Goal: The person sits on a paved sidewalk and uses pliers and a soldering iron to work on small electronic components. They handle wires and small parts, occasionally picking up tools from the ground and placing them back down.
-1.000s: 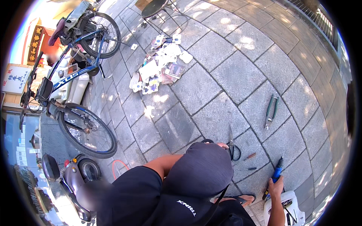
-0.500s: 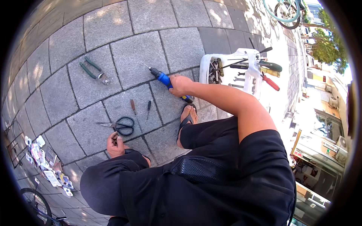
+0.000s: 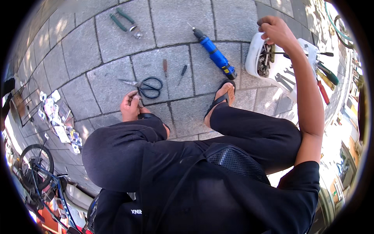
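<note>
- White tool container, upper right: the right hand, curled over its edge, could catch jutting handles and spill tools; whether it holds anything, I cannot tell.
- Blue power screwdriver, upper middle: the nearby right foot could knock it rolling.
- Scissors, left of centre: a careless grab might nick the left hand, fingers bunched narrow beside them, contents unclear.
- Thin black-handled tool, upper middle: easily kicked away.

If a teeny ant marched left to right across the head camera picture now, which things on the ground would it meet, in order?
Pile of cards and papers → scissors → small brown-handled tool → thin dark tool → blue power tool → white container.
</note>
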Tool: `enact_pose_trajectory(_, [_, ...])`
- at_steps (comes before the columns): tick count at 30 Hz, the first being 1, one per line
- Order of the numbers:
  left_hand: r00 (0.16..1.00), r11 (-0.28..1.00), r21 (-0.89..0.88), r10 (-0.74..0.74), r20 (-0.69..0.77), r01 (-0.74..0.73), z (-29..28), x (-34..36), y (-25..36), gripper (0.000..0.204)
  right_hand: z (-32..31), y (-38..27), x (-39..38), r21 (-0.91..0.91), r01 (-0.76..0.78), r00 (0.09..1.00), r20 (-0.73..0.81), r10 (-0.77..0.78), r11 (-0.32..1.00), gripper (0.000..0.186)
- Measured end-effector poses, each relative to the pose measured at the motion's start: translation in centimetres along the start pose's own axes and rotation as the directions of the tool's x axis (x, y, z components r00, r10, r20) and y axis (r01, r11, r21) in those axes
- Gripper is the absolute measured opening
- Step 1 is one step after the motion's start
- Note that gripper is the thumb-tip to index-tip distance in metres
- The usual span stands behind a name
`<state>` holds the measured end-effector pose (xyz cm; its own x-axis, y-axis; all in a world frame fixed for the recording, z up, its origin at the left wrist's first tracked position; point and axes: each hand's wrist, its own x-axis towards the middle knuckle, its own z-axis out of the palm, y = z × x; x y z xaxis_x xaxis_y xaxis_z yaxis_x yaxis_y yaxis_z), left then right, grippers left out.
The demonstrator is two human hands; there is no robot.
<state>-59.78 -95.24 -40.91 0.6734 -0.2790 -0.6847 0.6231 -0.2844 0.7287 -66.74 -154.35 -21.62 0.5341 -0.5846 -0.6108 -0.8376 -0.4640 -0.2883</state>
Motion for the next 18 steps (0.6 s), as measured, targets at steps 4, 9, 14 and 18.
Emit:
enact_pose_trajectory(4, [0.998,0.998,-0.031,0.048,-0.049,-0.050,-0.2,-0.1,-1.5,0.028,2.5,-1.5,0.0,-0.074,0.047,0.987,0.154,-0.035,0.996,0.043])
enact_pose_trajectory(9, [0.999,0.999,-0.025,0.026,-0.019,-0.026,0.2,-0.5,-0.3,0.027,4.2,-1.8,-0.1,-0.130,0.134,0.963,0.251,-0.098,0.982,0.045])
enact_pose_trajectory(14, [1.000,0.995,-0.100,-0.002,-0.014,0.001,-0.3,-0.4,-1.5,0.030,0.6,-4.1,-2.1,-0.151,0.186,0.981,0.085,-0.175,0.971,0.043])
enact_pose_trajectory(18, [1.000,0.994,-0.107,-0.022,0.017,0.024,-0.1,0.1,-1.0,0.029,-1.9,-7.4,-6.6,-0.022,0.342,0.938,-0.056,-0.343,0.939,0.039])
